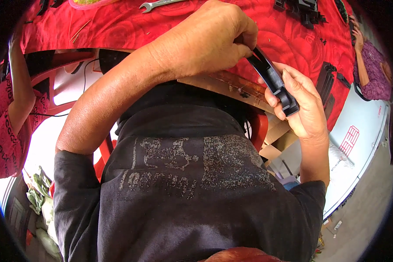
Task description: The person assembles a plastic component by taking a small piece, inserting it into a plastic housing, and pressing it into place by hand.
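Note:
A long, narrow black plastic part (273,78) with a hollow, channel-like inside and a slight curve slants between my two hands. My right hand (308,105) holds its lower end, thumb along one side and fingers beneath. At the upper end, my left hand (218,39) is closed, thumb and fingers pinched against the part. Its fingertips are partly hidden, so I cannot see whether something small is in them too. The part is held above the near edge of a table with a red patterned cloth (131,30).
An open-ended wrench (159,6) lies at the far edge of view. More black plastic parts are heaped (302,11) at the back right, and several black strips (325,83) lie beside my right hand. One person (8,126) sits at left, another (375,72) at right.

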The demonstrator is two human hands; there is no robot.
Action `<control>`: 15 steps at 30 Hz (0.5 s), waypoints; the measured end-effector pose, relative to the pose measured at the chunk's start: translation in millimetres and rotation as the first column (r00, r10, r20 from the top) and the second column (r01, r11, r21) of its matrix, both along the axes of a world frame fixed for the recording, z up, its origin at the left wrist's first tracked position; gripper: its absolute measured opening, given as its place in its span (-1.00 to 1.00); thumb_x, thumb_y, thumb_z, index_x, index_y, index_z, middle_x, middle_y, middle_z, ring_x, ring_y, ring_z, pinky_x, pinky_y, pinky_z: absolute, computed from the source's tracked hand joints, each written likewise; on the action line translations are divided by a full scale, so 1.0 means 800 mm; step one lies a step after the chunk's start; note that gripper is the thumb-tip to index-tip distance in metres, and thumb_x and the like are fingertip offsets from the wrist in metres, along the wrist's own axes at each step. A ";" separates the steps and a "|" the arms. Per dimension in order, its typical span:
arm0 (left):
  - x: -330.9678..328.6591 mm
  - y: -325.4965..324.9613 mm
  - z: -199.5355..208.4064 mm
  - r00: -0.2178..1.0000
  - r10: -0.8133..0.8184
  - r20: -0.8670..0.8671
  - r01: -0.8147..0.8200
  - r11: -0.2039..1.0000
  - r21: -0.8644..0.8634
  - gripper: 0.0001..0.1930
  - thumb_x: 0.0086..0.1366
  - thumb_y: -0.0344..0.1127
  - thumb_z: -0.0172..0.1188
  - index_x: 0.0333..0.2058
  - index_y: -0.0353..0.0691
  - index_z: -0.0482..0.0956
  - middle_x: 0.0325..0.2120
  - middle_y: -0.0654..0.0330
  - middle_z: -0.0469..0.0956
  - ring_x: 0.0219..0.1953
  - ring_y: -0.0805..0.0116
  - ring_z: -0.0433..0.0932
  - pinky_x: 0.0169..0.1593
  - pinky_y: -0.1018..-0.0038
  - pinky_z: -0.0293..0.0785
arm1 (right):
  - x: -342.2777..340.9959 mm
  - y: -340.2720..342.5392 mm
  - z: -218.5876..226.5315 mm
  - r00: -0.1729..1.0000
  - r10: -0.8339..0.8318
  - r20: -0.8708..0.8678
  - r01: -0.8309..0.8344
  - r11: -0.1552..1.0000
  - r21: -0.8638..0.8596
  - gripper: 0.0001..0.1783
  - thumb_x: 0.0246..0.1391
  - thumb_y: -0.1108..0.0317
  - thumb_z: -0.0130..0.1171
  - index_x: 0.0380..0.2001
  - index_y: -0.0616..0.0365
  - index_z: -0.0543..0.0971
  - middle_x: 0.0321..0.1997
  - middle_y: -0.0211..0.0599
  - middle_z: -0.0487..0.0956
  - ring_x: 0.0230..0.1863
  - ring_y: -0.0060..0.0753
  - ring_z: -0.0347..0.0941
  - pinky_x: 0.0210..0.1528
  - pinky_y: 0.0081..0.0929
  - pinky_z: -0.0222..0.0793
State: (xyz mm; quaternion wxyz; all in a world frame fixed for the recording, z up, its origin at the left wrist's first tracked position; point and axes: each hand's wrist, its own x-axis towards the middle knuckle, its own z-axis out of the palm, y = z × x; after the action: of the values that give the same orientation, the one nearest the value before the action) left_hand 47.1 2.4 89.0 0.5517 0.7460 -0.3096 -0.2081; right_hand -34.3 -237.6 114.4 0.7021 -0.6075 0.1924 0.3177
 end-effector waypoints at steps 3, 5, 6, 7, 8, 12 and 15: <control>-0.003 -0.002 0.001 0.999 0.035 -0.002 -0.035 0.999 0.023 -0.90 0.12 -0.52 0.25 -0.37 -0.43 0.62 -0.56 -0.08 0.61 -0.48 0.11 0.65 -0.36 0.34 0.54 | 0.000 -0.004 -0.002 1.000 0.008 0.000 -0.008 1.000 0.009 -0.49 0.40 0.19 -0.04 0.21 0.40 0.33 -0.08 -0.01 0.55 -0.39 -0.49 0.41 -0.63 -0.70 0.32; -0.002 -0.003 -0.001 0.999 0.036 0.000 -0.036 0.999 0.021 -0.90 0.11 -0.52 0.25 -0.38 -0.43 0.61 -0.57 -0.09 0.60 -0.47 0.07 0.65 -0.37 0.32 0.53 | -0.002 -0.004 -0.003 1.000 0.008 0.003 -0.008 1.000 0.007 -0.49 0.40 0.19 -0.04 0.21 0.39 0.33 -0.08 -0.02 0.55 -0.40 -0.49 0.41 -0.63 -0.69 0.31; -0.002 -0.003 -0.001 0.999 0.038 0.002 -0.038 0.999 0.022 -0.90 0.10 -0.52 0.25 -0.39 -0.43 0.61 -0.57 -0.10 0.59 -0.47 0.04 0.64 -0.37 0.31 0.53 | -0.002 -0.004 -0.003 1.000 0.008 0.005 -0.008 1.000 0.007 -0.49 0.40 0.19 -0.04 0.21 0.39 0.33 -0.08 -0.03 0.55 -0.40 -0.49 0.41 -0.64 -0.69 0.31; -0.003 -0.003 0.000 0.999 0.039 0.001 -0.039 0.999 0.022 -0.90 0.10 -0.52 0.25 -0.39 -0.43 0.61 -0.57 -0.10 0.59 -0.47 0.04 0.64 -0.37 0.31 0.53 | -0.002 -0.004 -0.003 1.000 0.009 0.004 -0.009 1.000 0.007 -0.49 0.40 0.19 -0.04 0.21 0.39 0.33 -0.08 -0.03 0.55 -0.40 -0.49 0.41 -0.64 -0.69 0.31; -0.004 -0.004 0.000 0.998 0.043 0.037 -0.044 0.999 0.030 -0.91 0.10 -0.52 0.24 -0.40 -0.43 0.60 -0.57 -0.12 0.58 -0.46 0.00 0.64 -0.36 0.30 0.53 | -0.002 -0.004 -0.003 1.000 0.014 0.005 -0.014 1.000 0.011 -0.49 0.40 0.19 -0.03 0.21 0.39 0.33 -0.08 -0.03 0.55 -0.40 -0.49 0.41 -0.64 -0.69 0.30; -0.003 -0.008 -0.006 0.996 0.050 0.074 -0.050 0.999 0.003 -0.93 0.09 -0.52 0.23 -0.45 -0.43 0.59 -0.57 -0.16 0.57 -0.42 -0.10 0.63 -0.34 0.25 0.53 | 0.000 -0.006 -0.004 1.000 0.025 0.000 -0.025 0.999 0.042 -0.48 0.40 0.18 -0.02 0.21 0.39 0.33 -0.13 -0.09 0.54 -0.40 -0.51 0.40 -0.64 -0.69 0.26; -0.008 -0.014 -0.013 0.985 0.087 0.151 -0.092 0.996 0.021 -0.94 0.09 -0.52 0.22 -0.46 -0.42 0.58 -0.56 -0.17 0.57 -0.40 -0.13 0.62 -0.33 0.22 0.54 | 0.000 -0.010 -0.006 1.000 0.022 -0.013 -0.021 0.998 0.052 -0.47 0.38 0.17 0.01 0.21 0.39 0.33 -0.21 -0.17 0.51 -0.40 -0.52 0.38 -0.64 -0.68 0.22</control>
State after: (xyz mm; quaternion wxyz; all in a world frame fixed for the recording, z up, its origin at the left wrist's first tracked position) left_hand 40.8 -9.2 78.8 0.5251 0.7803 -0.3134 -0.1307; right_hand -34.1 -245.5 109.9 0.7128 -0.5891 0.1822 0.3341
